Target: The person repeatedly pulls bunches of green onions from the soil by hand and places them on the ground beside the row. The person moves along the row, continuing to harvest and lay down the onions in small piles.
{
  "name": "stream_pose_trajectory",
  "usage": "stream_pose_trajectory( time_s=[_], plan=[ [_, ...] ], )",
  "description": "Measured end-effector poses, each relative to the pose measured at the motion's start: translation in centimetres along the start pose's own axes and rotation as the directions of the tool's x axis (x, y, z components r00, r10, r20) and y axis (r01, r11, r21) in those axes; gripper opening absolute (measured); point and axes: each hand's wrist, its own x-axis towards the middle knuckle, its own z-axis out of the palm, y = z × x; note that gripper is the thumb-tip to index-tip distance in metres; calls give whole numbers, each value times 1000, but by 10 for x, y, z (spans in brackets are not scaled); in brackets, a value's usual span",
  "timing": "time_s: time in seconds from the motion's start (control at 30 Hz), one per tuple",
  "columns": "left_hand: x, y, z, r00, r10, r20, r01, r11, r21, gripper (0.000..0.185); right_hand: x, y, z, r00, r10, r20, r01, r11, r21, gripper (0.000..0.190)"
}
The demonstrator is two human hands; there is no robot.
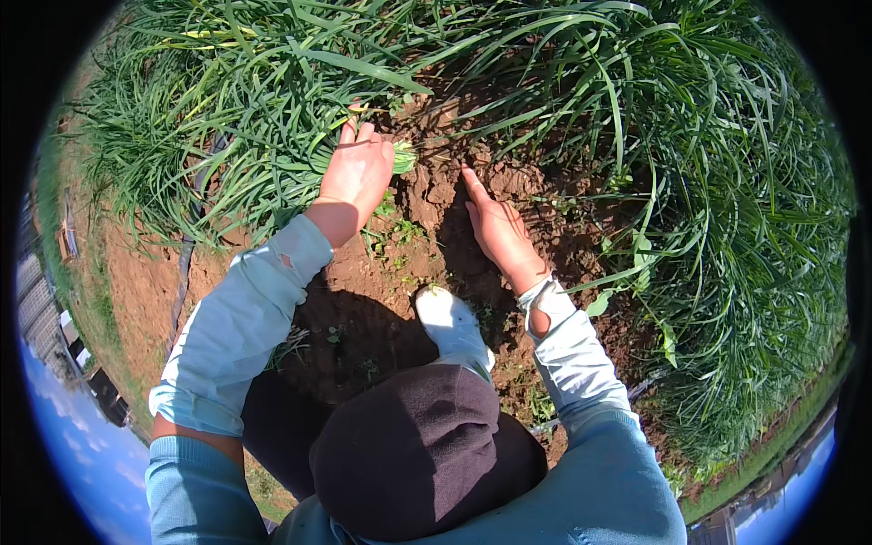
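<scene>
A bunch of cut garlic chives (405,158) lies at the edge of the leafy growth, its pale stem ends pointing right. My left hand (357,167) rests across this bunch with its fingers curved over it; the palm side is hidden. To the right, my right hand (501,228) is low over the reddish-brown soil (436,184). Its index finger reaches out to the clods, while the other fingers are curled underneath. Whether they hold something cannot be seen.
Tall chive plants (736,184) arch over the soil on the right. More long leaves (225,116) spread at the upper left, beside a dark drip hose (182,272). A white boot (449,320) stands on the ground below my hands, and a dark-clothed knee (409,443) is nearer me.
</scene>
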Motion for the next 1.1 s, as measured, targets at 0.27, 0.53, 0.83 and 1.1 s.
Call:
stream_pose_trajectory(
  time_s=[0.27,0.53,0.83,1.1],
  plan=[
    [1,-1,-7,995,90,32,-95,971,220,22,-21,17,8,994,12,106,-20,997,73,62],
    [-17,-2,-2,999,44,-2,-43,986,159,23,-79,22,9,985,151,-78,-134,972,196,65],
    [-25,-12,16,997,22,-77,-13,993,117,26,8,-19,18,996,-19,-92,44,960,278,57],
    [-21,-16,8,999,35,9,-36,994,101,26,-45,14,8,986,-161,-48,168,939,301,61]
  ],
)
